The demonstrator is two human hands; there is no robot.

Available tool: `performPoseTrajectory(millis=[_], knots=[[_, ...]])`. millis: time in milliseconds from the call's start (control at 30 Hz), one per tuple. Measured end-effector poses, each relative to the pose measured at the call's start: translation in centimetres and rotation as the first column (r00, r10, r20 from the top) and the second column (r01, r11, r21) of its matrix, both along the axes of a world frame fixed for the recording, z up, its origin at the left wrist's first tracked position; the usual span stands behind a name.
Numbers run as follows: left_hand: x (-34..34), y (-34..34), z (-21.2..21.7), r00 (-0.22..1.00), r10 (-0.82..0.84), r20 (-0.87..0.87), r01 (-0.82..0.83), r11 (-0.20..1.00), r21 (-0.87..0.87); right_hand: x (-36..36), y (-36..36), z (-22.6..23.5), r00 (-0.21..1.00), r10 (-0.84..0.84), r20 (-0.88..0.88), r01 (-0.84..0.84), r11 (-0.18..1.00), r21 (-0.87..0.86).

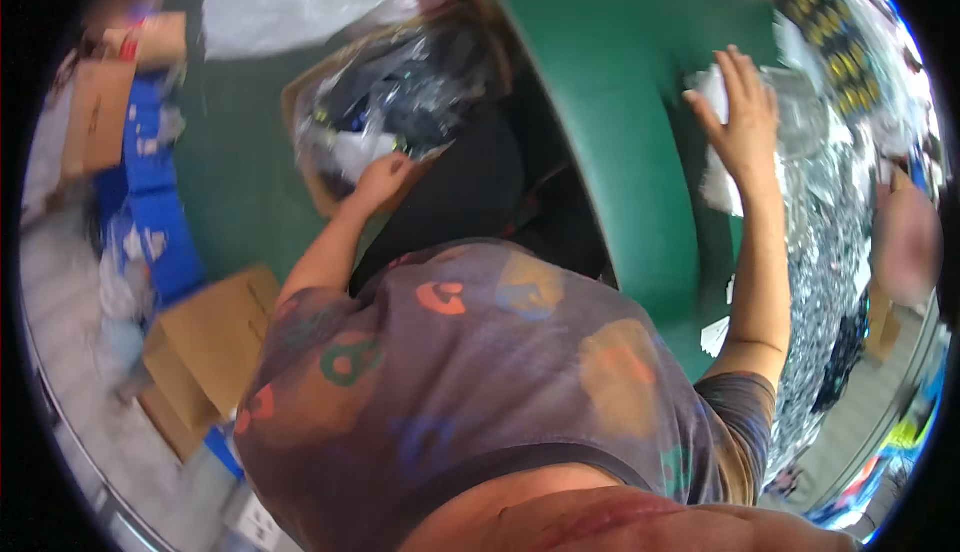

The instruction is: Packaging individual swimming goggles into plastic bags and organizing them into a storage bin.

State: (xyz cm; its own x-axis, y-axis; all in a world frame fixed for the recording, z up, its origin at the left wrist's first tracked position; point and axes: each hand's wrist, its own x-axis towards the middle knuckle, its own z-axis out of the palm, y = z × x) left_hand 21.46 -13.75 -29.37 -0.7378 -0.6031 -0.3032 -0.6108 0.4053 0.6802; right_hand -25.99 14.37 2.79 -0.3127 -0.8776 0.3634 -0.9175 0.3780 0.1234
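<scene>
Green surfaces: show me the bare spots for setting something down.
Bare: the green tabletop between its curved left edge and the right hand; the green surface between the open carton and the blue bins. Crowded: the carton, filled with clear plastic, and right of that hand, shiny packaging.

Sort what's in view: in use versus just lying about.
Likely in use: cardboard box with clear plastic bagging, at left hand; white item by right hand.

Seemingly lying about: white plastic sheet, blue boxes, open brown carton, yellow-and-black items.
</scene>
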Motion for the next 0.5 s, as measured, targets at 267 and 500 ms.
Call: performPoseTrajectory(millis=[267,500], knots=[[2.9,-2.1,2.0,0.994,0.031,-0.1,-0.055,0.968,-0.245,6.9,-12.9,-1.0,0.955,0.29,0.062,-0.286,0.956,-0.067],[2.3,-11.0,-3.2,0.981,0.19,0.037,-0.165,0.92,-0.356,5.9,-22.2,-7.1,0.998,0.02,0.067,-0.021,1.0,0.022]])
